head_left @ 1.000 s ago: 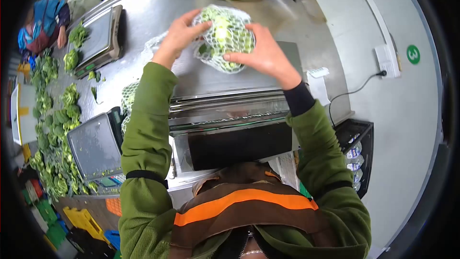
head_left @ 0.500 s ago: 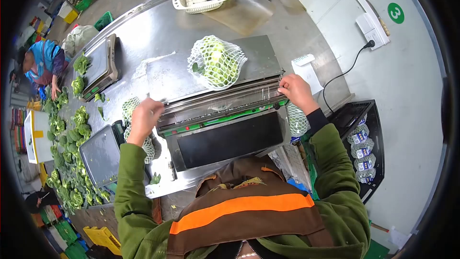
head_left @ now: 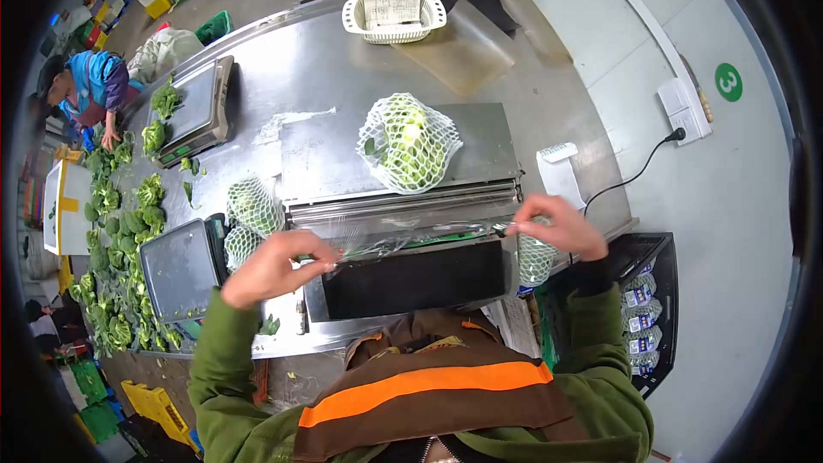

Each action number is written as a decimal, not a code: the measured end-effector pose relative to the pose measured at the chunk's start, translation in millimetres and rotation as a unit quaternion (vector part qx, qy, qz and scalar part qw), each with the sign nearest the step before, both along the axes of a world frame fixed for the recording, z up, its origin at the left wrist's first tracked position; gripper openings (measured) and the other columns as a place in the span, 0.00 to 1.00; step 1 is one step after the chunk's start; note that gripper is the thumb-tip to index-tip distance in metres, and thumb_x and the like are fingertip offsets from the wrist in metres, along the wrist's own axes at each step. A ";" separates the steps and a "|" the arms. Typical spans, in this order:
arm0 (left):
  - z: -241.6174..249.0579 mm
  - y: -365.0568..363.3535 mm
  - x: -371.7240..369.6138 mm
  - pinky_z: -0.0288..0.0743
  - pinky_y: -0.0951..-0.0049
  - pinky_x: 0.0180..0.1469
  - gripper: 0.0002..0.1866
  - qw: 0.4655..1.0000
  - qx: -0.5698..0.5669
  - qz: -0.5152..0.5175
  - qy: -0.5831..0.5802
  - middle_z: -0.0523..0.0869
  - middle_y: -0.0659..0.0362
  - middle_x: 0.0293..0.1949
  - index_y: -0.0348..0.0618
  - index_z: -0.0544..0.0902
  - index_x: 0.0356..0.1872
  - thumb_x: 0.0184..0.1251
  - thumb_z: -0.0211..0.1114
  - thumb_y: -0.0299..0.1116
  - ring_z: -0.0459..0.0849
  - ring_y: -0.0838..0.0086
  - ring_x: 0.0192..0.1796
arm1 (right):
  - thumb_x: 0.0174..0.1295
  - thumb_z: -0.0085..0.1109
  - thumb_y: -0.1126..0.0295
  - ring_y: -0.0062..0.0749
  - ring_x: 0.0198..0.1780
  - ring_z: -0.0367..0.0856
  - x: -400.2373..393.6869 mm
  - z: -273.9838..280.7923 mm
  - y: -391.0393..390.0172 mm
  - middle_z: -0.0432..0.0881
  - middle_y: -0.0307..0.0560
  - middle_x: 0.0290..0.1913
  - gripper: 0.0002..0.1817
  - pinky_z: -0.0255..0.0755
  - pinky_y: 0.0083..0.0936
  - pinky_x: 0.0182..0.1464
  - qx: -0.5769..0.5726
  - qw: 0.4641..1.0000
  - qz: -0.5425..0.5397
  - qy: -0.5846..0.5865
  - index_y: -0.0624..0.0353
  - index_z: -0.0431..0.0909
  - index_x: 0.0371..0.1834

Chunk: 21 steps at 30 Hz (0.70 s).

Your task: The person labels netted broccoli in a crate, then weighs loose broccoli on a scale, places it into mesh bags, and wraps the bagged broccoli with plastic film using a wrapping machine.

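Clear plastic film (head_left: 403, 243) stretches between my two hands, over the front of the wrapping machine (head_left: 407, 206). My left hand (head_left: 279, 266) pinches the film's left end, thumb against fingers. At its right end my right hand (head_left: 561, 227) pinches the film too. Beneath the film lies the machine's black plate (head_left: 416, 283). A green vegetable in white foam netting (head_left: 411, 144) rests on the metal top behind the rollers. More netted vegetables (head_left: 250, 204) sit beside my left hand, and another (head_left: 536, 259) is just below my right hand.
Broccoli pieces (head_left: 133, 223) cover the left side of the table (head_left: 317, 60), near two scales (head_left: 197, 111) (head_left: 180, 270). A white basket (head_left: 394, 19) stands at the back. A black crate (head_left: 669, 309) holds netted packs at right. A co-worker (head_left: 90, 86) reaches over the far left.
Both hands have moved toward my body, drawing the film from the rollers out over the black plate. The view has shifted, so the table appears lower and farther right.
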State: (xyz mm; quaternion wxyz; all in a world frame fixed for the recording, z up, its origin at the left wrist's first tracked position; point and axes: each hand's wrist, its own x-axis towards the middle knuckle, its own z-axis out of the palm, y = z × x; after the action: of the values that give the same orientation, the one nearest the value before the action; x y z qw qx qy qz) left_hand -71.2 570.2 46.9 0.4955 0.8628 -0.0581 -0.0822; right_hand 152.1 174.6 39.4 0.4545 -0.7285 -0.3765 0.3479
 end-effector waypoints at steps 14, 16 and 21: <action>-116.8 29.4 208.9 0.71 0.60 0.65 0.28 0.887 0.315 0.049 -0.335 0.70 0.51 0.69 0.47 0.73 0.65 0.59 0.59 0.23 0.72 0.55 0.67 | 0.54 0.62 0.75 0.42 0.58 0.77 102.7 -114.8 149.3 0.78 0.47 0.60 0.25 0.73 0.38 0.56 0.014 0.876 -0.089 -0.473 0.52 0.76 0.58; -112.9 23.3 192.4 0.63 0.59 0.73 0.33 0.915 0.254 -0.126 -0.286 0.64 0.50 0.72 0.46 0.66 0.70 0.60 0.56 0.21 0.63 0.52 0.74 | 0.52 0.60 0.79 0.41 0.64 0.74 80.2 -100.2 144.7 0.72 0.48 0.67 0.34 0.71 0.36 0.61 0.064 0.885 0.014 -0.461 0.51 0.71 0.67; -91.7 17.1 180.8 0.66 0.63 0.71 0.43 0.953 0.148 -0.089 -0.250 0.68 0.48 0.70 0.40 0.66 0.69 0.45 0.70 0.19 0.70 0.56 0.70 | 0.54 0.68 0.71 0.46 0.62 0.75 75.2 -102.1 147.6 0.72 0.52 0.67 0.35 0.70 0.34 0.63 0.108 0.963 0.019 -0.246 0.59 0.68 0.68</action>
State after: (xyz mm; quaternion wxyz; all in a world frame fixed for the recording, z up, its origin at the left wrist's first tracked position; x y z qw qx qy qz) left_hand 109.7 587.3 -44.8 0.3222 0.9108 -0.2439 0.0846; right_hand 227.3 322.1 -62.7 0.4171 -0.7311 -0.5255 0.1242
